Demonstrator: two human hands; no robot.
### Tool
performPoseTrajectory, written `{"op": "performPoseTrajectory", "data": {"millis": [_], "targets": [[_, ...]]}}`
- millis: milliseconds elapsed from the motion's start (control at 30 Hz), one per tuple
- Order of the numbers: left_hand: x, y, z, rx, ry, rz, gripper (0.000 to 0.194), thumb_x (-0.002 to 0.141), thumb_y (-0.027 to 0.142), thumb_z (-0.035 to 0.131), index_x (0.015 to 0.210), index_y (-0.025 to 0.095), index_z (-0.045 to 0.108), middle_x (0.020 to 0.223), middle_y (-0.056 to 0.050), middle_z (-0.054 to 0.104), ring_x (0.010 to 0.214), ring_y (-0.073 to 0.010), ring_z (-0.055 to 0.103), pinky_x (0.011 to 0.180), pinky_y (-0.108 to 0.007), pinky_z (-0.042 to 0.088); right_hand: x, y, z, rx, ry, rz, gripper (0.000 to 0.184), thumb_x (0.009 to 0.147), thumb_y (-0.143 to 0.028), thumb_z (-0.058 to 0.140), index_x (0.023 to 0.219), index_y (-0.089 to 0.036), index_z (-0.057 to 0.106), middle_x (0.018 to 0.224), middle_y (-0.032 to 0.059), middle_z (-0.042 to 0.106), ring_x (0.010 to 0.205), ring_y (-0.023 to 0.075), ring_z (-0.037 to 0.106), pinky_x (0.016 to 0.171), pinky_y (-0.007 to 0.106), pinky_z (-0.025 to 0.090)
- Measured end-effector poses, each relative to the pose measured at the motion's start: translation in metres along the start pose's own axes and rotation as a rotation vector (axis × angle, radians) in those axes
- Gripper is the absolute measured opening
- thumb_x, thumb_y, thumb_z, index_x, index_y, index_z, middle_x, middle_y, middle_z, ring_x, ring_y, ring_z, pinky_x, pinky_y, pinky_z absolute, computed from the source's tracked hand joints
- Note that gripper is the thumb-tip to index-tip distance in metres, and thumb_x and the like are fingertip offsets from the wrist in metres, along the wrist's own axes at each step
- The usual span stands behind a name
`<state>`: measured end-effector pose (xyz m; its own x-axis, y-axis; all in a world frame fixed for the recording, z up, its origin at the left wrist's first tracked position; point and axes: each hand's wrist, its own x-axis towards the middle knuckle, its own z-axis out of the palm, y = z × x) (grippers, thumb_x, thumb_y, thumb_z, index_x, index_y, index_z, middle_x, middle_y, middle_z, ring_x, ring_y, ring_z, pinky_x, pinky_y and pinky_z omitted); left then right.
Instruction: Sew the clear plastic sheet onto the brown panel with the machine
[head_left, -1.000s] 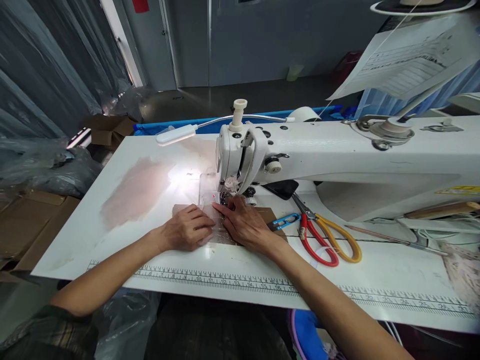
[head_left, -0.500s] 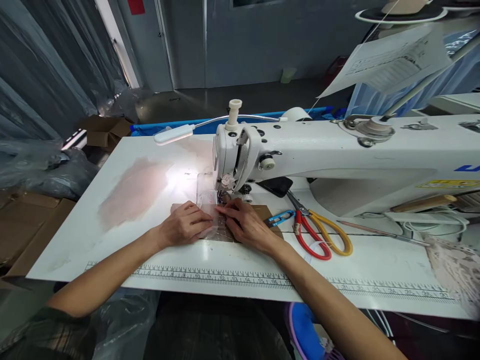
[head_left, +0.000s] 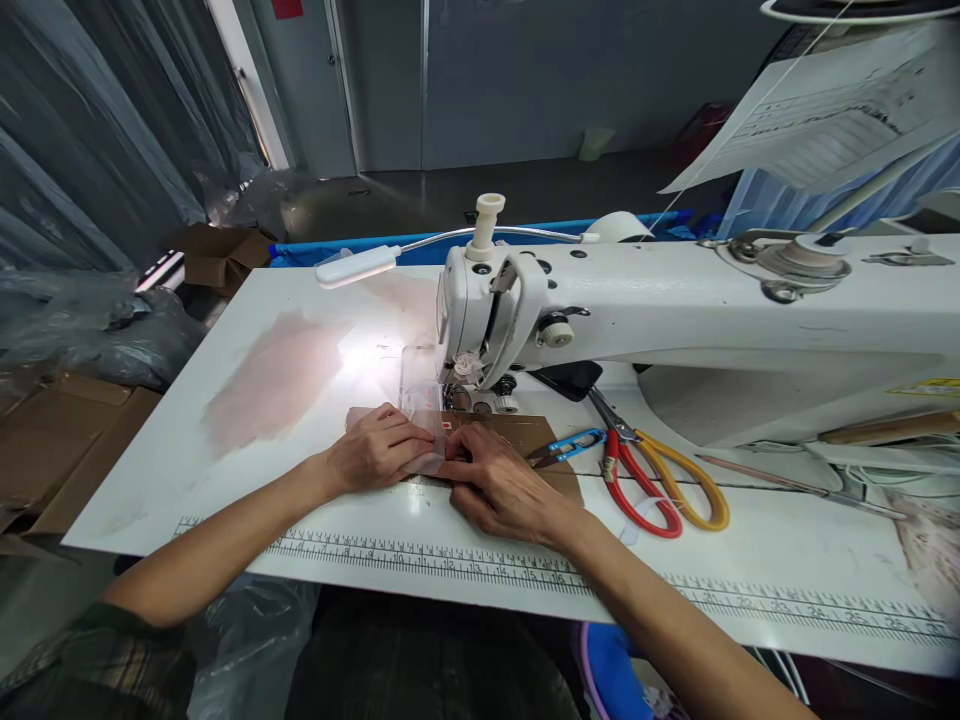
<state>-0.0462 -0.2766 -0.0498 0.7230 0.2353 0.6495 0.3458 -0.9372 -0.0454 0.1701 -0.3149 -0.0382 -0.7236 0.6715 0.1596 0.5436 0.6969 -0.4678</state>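
Note:
My left hand [head_left: 382,447] rests on the bed in front of the presser foot, its fingers together and closed on a thin, see-through pale piece of fabric [head_left: 429,428]. My right hand [head_left: 499,482] comes from the other side, thumb and bent fingers pinching the right edge of that fabric. A small red-and-white mark shows on the plate close to the right fingertips. Beneath both hands lies a brown board [head_left: 544,435]. Just behind them stands the needle area of a white sewing machine [head_left: 480,310]. The fingertips partly hide the fabric.
Blue thread snips [head_left: 574,445] lie on the board's right end. Scissors with red and yellow handles [head_left: 675,480] are beside them. A lit lamp [head_left: 358,267] shines on the white table [head_left: 172,450]. A printed ruler [head_left: 420,556] runs along its front edge. Cardboard boxes [head_left: 82,440] stand left.
My right hand has drawn back a little from the needle toward the front edge, its fingers now more bent. The left hand stays nearly in place. The view has shifted slightly.

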Motion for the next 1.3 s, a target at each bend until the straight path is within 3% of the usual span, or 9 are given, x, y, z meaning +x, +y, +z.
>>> {"op": "performPoseTrajectory", "data": {"millis": [100,200,333,500,800,1300], "targets": [[0.000,0.001,-0.001,-0.018,-0.042,0.006,0.009,0.091,0.020,0.056,0.091,0.013,0.062,0.087,-0.004,0.073,0.073,-0.0153,0.063,0.064,-0.031,0.047,-0.002,0.006,-0.004,0.064,0.003,-0.031,0.044,0.076,-0.008,0.052,0.110,-0.027,0.071,0.099,0.0076,0.054,0.094,0.0217,0.051,0.085,0.041,0.046],[-0.001,0.001,-0.003,-0.017,-0.099,0.014,0.011,0.089,0.020,0.054,0.090,0.015,0.064,0.090,-0.004,0.073,0.072,-0.0156,0.060,0.063,-0.031,0.045,-0.001,0.017,-0.005,0.153,0.103,-0.028,0.042,0.080,-0.009,0.048,0.111,-0.028,0.070,0.106,0.0074,0.053,0.100,0.0202,0.053,0.089,0.040,0.048],[-0.001,0.002,-0.006,0.046,-0.101,0.062,0.014,0.089,0.017,0.052,0.083,0.016,0.065,0.094,-0.004,0.072,0.072,-0.0156,0.058,0.066,-0.032,0.043,0.003,0.031,-0.002,0.035,0.224,0.039,0.042,0.087,-0.014,0.043,0.122,-0.024,0.064,0.104,0.0101,0.053,0.095,0.0212,0.054,0.085,0.043,0.051],[0.002,0.005,-0.007,0.106,-0.066,0.090,0.014,0.088,0.012,0.053,0.079,0.015,0.063,0.087,-0.004,0.072,0.066,-0.0140,0.055,0.063,-0.031,0.040,0.005,0.034,0.006,-0.109,0.219,0.040,0.042,0.088,-0.016,0.043,0.126,-0.021,0.061,0.098,0.0112,0.053,0.090,0.0223,0.053,0.081,0.043,0.052],[0.002,0.006,-0.006,0.114,-0.043,0.061,0.015,0.088,0.012,0.051,0.080,0.015,0.063,0.091,-0.004,0.073,0.069,-0.0151,0.059,0.065,-0.032,0.044,0.000,0.033,0.009,-0.078,0.282,0.035,0.043,0.090,-0.014,0.041,0.128,-0.022,0.059,0.101,0.0115,0.053,0.093,0.0221,0.054,0.083,0.043,0.052],[0.000,0.006,-0.007,0.065,-0.096,0.101,0.012,0.089,0.013,0.054,0.083,0.015,0.064,0.089,-0.006,0.072,0.070,-0.0151,0.059,0.062,-0.030,0.044,-0.001,0.032,0.013,-0.143,0.252,0.042,0.043,0.089,-0.015,0.042,0.127,-0.020,0.060,0.102,0.0140,0.054,0.094,0.0251,0.051,0.082,0.046,0.051]]}}
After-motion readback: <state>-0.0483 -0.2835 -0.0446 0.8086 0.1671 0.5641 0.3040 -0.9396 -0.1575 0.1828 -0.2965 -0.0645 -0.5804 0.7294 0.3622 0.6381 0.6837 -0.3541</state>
